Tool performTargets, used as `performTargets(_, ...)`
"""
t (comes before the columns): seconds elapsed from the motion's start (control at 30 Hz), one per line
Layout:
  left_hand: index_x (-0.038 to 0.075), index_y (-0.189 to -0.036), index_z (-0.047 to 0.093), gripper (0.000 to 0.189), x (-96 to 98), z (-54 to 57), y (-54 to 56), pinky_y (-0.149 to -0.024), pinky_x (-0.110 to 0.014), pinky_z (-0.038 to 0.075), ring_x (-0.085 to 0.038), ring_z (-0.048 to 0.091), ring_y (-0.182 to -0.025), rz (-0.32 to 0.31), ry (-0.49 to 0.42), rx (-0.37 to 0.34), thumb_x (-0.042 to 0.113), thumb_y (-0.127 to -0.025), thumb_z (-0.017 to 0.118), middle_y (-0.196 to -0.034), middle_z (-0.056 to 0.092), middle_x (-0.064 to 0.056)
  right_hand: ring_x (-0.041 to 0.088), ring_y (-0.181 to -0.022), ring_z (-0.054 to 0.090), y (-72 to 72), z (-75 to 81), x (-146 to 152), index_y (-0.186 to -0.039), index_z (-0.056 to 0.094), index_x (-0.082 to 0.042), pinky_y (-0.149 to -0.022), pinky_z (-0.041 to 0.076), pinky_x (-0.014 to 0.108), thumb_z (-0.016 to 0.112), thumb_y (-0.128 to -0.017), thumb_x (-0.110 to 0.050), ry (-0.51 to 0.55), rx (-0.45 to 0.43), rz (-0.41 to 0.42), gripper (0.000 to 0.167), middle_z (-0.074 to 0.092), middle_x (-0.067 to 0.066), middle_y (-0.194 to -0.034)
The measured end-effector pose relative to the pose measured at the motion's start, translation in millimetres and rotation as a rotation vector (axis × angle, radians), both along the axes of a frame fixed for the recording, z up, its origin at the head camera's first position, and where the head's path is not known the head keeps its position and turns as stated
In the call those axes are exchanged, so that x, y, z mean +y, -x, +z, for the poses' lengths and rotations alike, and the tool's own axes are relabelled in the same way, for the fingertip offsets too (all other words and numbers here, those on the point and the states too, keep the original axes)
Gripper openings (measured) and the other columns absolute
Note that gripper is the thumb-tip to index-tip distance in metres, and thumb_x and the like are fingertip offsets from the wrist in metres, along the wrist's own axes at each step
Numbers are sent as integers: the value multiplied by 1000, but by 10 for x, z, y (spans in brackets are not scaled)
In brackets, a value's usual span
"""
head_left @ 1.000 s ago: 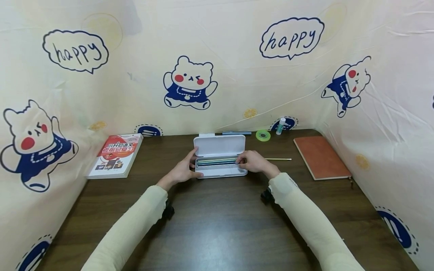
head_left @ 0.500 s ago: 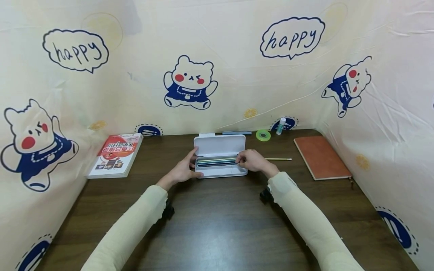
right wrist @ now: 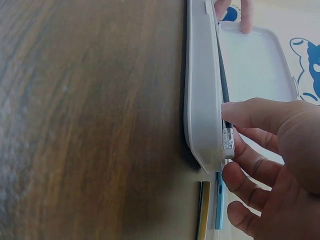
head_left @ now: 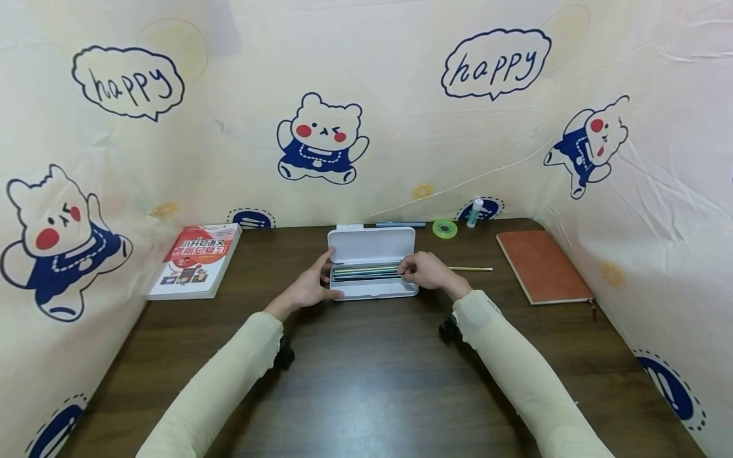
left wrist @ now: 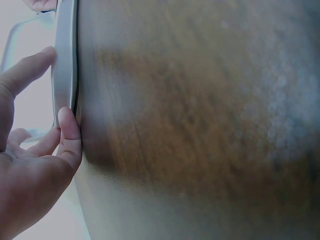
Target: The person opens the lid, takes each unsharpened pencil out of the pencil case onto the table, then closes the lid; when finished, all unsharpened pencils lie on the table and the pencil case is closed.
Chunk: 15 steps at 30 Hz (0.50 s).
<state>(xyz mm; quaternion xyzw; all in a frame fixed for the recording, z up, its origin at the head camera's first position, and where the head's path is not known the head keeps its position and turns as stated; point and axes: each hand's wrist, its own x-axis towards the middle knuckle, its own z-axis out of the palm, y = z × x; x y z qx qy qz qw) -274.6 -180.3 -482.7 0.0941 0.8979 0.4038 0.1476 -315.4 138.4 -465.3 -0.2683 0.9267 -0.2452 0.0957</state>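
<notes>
A white pencil case [head_left: 375,291] lies with its lid [head_left: 371,245] raised, and several pencils [head_left: 366,273] fill its rear compartment. My left hand [head_left: 306,287] grips the case's left end, with the thumb at the front edge; the left wrist view shows fingertips against its side wall [left wrist: 64,65]. At the right end, my right hand [head_left: 426,271] pinches a dark pencil [right wrist: 228,135] between thumb and fingers, near its white eraser. This pencil lies along the case's rim in the right wrist view. Its far end is hard to make out.
A yellowish pencil [head_left: 472,269] lies right of the case. Behind are a blue pen [head_left: 401,224], a green tape roll [head_left: 444,229] and a glue stick [head_left: 474,213]. A book [head_left: 197,261] lies left, a brown notebook [head_left: 543,267] right. Patterned cloth walls border the table.
My right hand has edged very slightly left and away from me at the case's right end. The left hand and the pencil case keep their places.
</notes>
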Motion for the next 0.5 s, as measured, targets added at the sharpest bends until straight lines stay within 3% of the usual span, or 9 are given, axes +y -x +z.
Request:
performTargets(0.3,35,-161,4,111,0,3,5,-102,-48,43,-30,50,-121,1,-4,-1,27,-83,83,-157,40,-12,16,-82,56,-6,60,91,-100,76,-12,-78,46,31,68,-93,-10,47,-52,-31,11,72,2,-93)
performTargets(0.5,33,-161,3,111,3,14,0,-101,-48,43,-30,50,-120,-5,-1,1,26,-83,82,-157,40,-14,18,-81,55,12,87,245,-104,76,-10,-71,46,29,67,-94,-12,118,-82,-49,14,73,5,-100)
